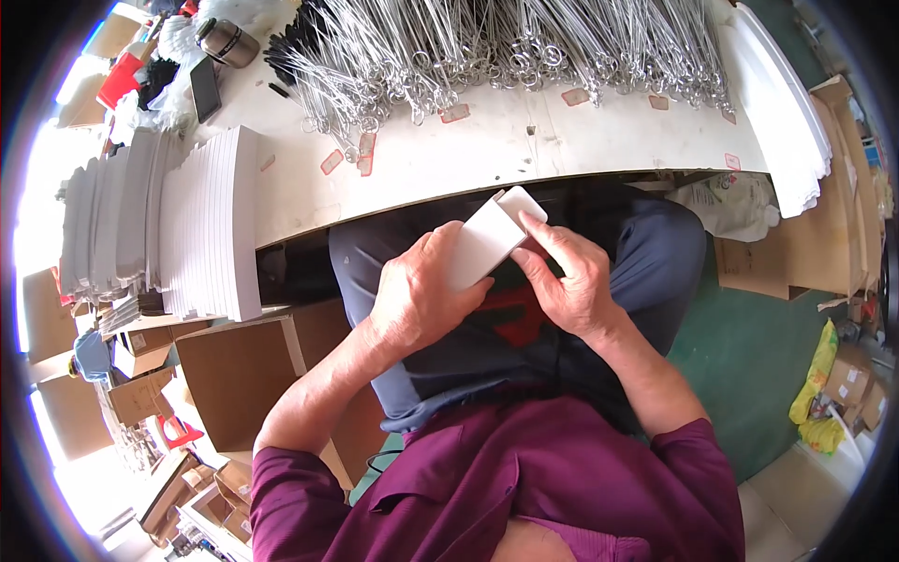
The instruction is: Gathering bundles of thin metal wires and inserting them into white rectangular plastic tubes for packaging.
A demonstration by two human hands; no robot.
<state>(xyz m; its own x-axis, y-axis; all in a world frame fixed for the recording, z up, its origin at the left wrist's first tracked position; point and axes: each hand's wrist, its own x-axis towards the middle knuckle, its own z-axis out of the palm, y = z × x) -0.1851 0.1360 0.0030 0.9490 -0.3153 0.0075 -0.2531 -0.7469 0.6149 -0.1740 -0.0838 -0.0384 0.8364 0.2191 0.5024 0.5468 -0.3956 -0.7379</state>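
A slim white cardboard box (484,245) is held tilted above my lap, its flap end pointing away from me to the upper right. My left hand (421,288) grips it along the left side, thumb under the near edge. At the flap end, the fingers of my right hand (573,277) press on the white end flap (524,204), index finger and thumb at its edge. The flap stands partly away from the box. Whether anything lies inside the box cannot be seen.
Across the table (421,169) lies a wide heap of metal wire rods with ring ends (524,56). Stacked flat white cartons (211,225) stand at the left, more white sheets (773,103) at the right. A steel flask (228,42) and a phone (205,90) lie far left. Cardboard boxes (239,379) flank me.
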